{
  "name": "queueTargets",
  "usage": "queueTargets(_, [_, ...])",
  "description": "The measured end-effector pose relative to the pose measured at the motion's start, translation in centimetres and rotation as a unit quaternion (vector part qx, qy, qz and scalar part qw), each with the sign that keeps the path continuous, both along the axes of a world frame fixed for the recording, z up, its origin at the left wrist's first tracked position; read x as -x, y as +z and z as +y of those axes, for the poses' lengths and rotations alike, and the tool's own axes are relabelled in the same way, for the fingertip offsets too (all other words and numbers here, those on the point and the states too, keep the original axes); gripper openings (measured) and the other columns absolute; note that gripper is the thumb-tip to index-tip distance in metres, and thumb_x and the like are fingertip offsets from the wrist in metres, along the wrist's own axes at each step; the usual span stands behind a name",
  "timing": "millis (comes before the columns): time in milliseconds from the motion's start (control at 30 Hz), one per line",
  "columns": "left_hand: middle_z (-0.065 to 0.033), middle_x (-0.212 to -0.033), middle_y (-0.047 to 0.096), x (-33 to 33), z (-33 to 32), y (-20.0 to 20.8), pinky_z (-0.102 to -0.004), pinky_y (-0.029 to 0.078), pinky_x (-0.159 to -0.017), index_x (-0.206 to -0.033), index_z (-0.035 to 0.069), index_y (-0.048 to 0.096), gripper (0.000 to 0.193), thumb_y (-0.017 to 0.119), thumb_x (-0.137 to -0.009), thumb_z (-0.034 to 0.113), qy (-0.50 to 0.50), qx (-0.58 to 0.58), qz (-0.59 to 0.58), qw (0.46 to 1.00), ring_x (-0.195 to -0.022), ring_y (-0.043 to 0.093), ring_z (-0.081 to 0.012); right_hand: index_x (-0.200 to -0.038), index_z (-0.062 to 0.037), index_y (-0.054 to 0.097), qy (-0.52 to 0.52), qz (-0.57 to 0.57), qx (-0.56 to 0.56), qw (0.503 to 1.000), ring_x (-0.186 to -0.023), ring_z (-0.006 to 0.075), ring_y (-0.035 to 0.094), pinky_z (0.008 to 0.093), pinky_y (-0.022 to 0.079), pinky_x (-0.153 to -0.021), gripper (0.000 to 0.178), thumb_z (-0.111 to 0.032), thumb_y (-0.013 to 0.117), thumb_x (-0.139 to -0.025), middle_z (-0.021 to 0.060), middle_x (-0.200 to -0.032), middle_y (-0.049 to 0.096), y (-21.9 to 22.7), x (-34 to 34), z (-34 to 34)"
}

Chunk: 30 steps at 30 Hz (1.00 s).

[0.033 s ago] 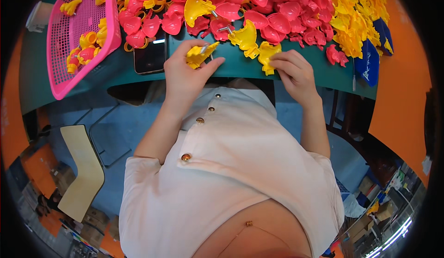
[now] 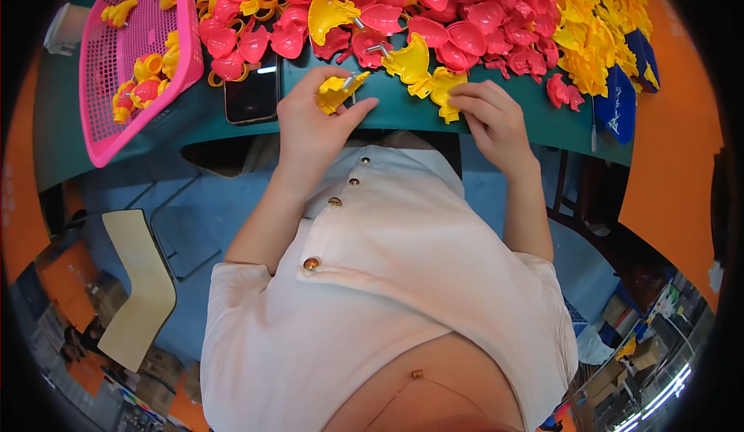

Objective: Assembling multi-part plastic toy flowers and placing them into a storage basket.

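My left hand (image 2: 314, 118) is closed around a yellow plastic shell piece (image 2: 333, 93), which has a small metal pin at its upper edge. Between the fingertips of my right hand (image 2: 494, 116) is another yellow plastic piece (image 2: 447, 95), held low over the table's near edge. Its left side touches or overlaps a yellow shell half (image 2: 411, 61) with a metal pin, lying just beyond. A heap of red plastic shell pieces (image 2: 465, 17) spreads across the table beyond both hands, with a few yellow shells on top.
A pink mesh basket (image 2: 99, 64) holding yellow and red assembled parts tilts at the left. Beside it lies a dark phone (image 2: 250, 97). More yellow pieces (image 2: 601, 29) are piled at the right, near a blue object (image 2: 618, 106). The green table's edge (image 2: 542, 134) runs before me.
The yellow piece in my left hand has turned slightly. The piece in my right hand has shifted and rotated a little, up against the neighbouring yellow shell half.
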State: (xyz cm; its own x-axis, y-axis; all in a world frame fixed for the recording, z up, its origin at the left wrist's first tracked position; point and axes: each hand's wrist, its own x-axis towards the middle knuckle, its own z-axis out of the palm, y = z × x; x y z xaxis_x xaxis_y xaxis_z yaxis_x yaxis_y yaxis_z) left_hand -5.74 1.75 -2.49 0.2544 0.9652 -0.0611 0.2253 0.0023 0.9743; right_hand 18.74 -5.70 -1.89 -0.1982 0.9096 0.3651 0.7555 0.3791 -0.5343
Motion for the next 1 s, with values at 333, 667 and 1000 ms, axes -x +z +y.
queueTargets(333, [-0.0080,-0.088,0.064,-0.6,0.7,-1.4,-0.0245,0.049,-0.062,-0.094,0.003,0.061,0.027,0.075,-0.072,0.008,0.034,-0.097,0.050,0.993,-0.068,0.060,-0.0107,-0.087,-0.0037,0.063,0.010,-0.106,-0.051,0.993,-0.081,0.0256,0.055,0.0346,0.046,-0.068,0.016,-0.005,0.067,-0.071,0.0078,-0.085,0.055,2.2,6.2,8.0])
queueTargets(667, [-0.0043,-0.084,0.058,0.7,0.7,1.2,-0.0197,0.045,-0.052,-0.109,0.001,0.052,0.030,0.066,-0.085,0.012,0.043,0.199,-0.305,0.930,-0.065,0.054,-0.0074,-0.083,-0.0019,0.060,-0.012,-0.115,-0.032,0.993,-0.082,0.0271,0.054,0.0358,0.046,-0.072,0.010,-0.004,0.066,-0.074,0.0093,-0.086,0.053,1.7,6.4,8.9])
queueTargets(1000, [-0.0006,-0.076,0.057,7.9,-0.3,0.4,-0.0182,0.041,-0.053,-0.093,0.003,0.058,0.018,0.070,-0.082,0.008,0.243,-0.051,-0.073,0.966,-0.061,0.050,-0.0039,-0.100,-0.0011,0.055,0.100,0.179,0.116,0.972,-0.092,0.0214,0.058,0.0324,0.047,-0.082,0.014,0.002,0.053,-0.086,0.0094,-0.105,0.063,4.3,9.5,4.8])
